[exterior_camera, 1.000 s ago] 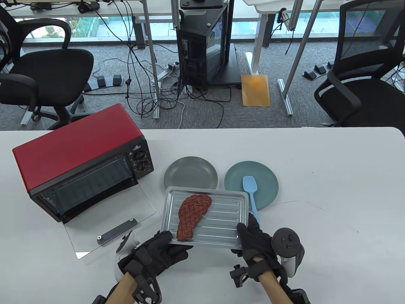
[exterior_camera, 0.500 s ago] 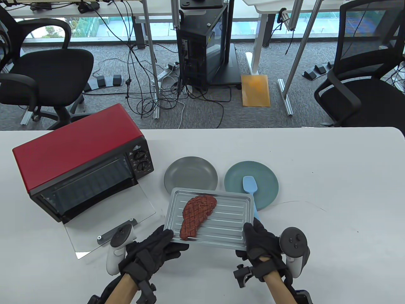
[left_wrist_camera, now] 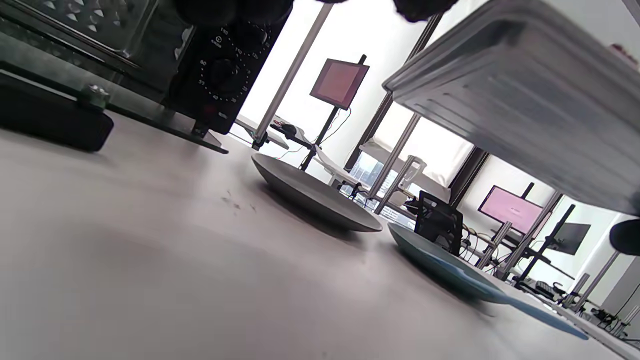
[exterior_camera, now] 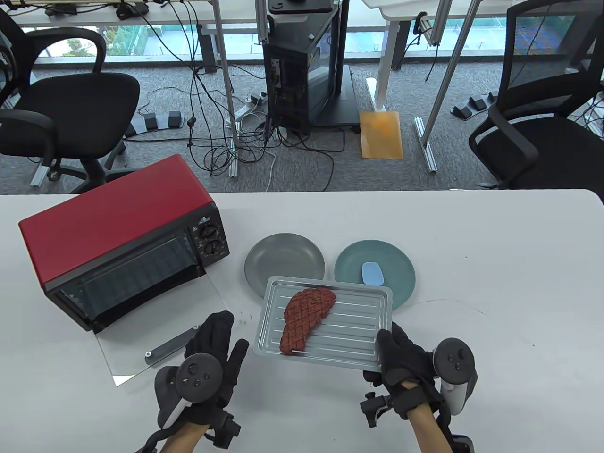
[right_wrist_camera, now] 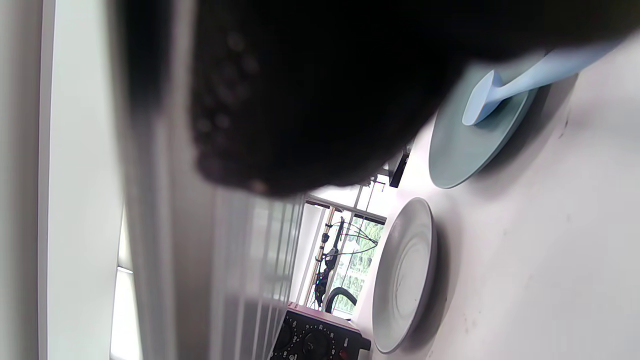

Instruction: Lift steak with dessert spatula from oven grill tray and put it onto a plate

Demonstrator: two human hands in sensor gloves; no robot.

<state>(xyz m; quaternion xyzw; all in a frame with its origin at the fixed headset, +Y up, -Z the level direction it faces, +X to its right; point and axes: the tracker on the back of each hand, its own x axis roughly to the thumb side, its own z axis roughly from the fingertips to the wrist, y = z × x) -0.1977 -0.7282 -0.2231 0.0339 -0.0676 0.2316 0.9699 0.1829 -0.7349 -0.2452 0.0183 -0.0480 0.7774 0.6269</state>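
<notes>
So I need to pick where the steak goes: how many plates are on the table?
2. A grey plate sits by the oven; a teal plate sits right of it, holding the blue spatula. Both partly hidden by the tray.

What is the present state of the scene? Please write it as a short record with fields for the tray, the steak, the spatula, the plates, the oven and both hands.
tray: ribbed silver metal oven tray, held above the table
steak: brown grill-marked steak, lying on the tray's left part
spatula: light blue dessert spatula, lying on the teal round plate, handle hidden under the tray
other plate: grey round plate, bare
oven: red toaster oven, glass door folded down
left hand: fingers straight, off the tray
right hand: grips the tray's right near corner
</notes>
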